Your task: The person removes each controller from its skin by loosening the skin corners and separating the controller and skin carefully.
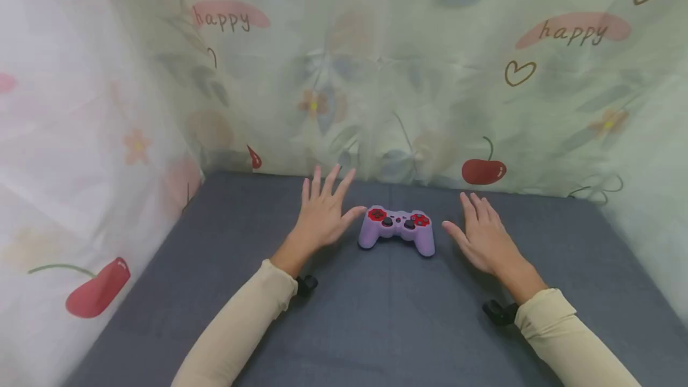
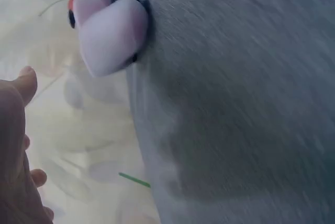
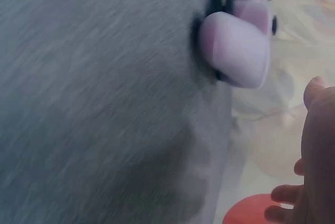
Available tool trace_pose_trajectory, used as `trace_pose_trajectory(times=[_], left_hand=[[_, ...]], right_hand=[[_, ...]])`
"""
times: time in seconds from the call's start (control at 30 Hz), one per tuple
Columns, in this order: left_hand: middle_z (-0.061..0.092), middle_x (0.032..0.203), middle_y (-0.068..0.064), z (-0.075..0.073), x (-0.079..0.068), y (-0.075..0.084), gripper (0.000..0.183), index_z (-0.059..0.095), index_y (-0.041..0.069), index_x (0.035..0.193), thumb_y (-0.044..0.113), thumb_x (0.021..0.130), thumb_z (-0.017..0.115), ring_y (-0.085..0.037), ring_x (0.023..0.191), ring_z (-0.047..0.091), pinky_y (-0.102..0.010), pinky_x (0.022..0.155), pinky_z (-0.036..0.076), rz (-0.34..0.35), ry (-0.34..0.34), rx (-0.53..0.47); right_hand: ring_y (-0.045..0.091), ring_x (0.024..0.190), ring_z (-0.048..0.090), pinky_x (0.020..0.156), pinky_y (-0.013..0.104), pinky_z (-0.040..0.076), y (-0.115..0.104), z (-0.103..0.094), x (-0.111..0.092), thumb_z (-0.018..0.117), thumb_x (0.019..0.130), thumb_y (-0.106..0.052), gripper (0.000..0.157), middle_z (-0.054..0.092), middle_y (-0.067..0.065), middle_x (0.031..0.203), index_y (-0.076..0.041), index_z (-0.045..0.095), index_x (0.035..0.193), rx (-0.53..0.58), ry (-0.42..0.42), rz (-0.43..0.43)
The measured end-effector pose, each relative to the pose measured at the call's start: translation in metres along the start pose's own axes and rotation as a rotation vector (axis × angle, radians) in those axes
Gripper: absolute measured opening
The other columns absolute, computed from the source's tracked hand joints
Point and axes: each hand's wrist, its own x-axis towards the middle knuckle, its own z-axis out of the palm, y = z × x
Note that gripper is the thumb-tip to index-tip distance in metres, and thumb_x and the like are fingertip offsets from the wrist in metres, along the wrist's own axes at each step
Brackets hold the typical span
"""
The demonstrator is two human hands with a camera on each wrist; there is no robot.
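Observation:
A purple game controller point(image 1: 398, 233) with red button areas and two black thumbsticks lies on the grey cloth, its grips toward the wearer. To its left, the left hand point(image 1: 324, 215) has its fingers spread, with the thumb tip close to the controller's upper left edge; contact cannot be told. On the other side the right hand point(image 1: 484, 237) is held with straight fingers, thumb pointing at the controller across a small gap. Each wrist view shows one controller grip, the left wrist view the left grip point(image 2: 112, 35) and the right wrist view the right grip point(image 3: 235, 48).
Grey cloth point(image 1: 387, 327) covers the table. Behind it hangs a pale curtain point(image 1: 376, 76) printed with cherries, flowers and the word happy, and a similar curtain point(image 1: 107, 166) runs along the left. A black wrist camera point(image 1: 500, 313) sits under the right cuff, another point(image 1: 307, 285) under the left.

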Motion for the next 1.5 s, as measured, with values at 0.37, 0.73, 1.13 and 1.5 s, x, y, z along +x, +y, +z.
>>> trace_pose_trajectory(times=[0.37, 0.73, 1.13, 1.5], left_hand=[[0.018, 0.172, 0.001, 0.004, 0.015, 0.025, 0.081, 0.014, 0.030, 0.164, 0.067, 0.099, 0.047, -0.036, 0.161, 0.003, -0.062, 0.127, 0.006, -0.083, -0.046, -0.211], [0.029, 0.167, -0.005, 0.016, 0.013, 0.027, 0.086, 0.007, 0.037, 0.164, 0.067, 0.097, 0.051, -0.037, 0.150, 0.025, -0.060, 0.119, 0.025, -0.194, -0.117, -0.376], [0.036, 0.163, -0.012, 0.031, 0.013, 0.030, 0.088, 0.022, 0.020, 0.163, 0.067, 0.096, 0.052, -0.036, 0.141, 0.031, -0.058, 0.119, 0.025, -0.280, -0.169, -0.389], [0.040, 0.161, -0.013, 0.033, 0.009, 0.034, 0.085, 0.032, 0.016, 0.160, 0.068, 0.096, 0.052, -0.036, 0.145, 0.031, -0.058, 0.122, 0.024, -0.250, -0.230, -0.337]], right_hand=[[0.051, 0.155, 0.012, 0.122, 0.068, 0.015, -0.018, 0.000, 0.014, 0.028, 0.104, -0.066, 0.091, 0.011, 0.031, 0.167, -0.002, 0.001, 0.163, 0.255, -0.066, 0.024], [0.046, 0.150, 0.030, 0.120, 0.065, 0.025, -0.031, 0.003, 0.021, 0.032, 0.102, -0.068, 0.094, 0.030, 0.030, 0.160, -0.001, 0.007, 0.163, 0.366, -0.096, 0.102], [0.045, 0.141, 0.044, 0.115, 0.062, 0.036, -0.034, 0.005, 0.020, 0.038, 0.103, -0.065, 0.090, 0.042, 0.031, 0.153, 0.003, 0.019, 0.160, 0.402, -0.155, 0.186], [0.044, 0.142, 0.044, 0.116, 0.060, 0.037, -0.041, 0.015, 0.021, 0.039, 0.103, -0.063, 0.089, 0.041, 0.032, 0.154, 0.004, 0.021, 0.159, 0.425, -0.203, 0.196]])
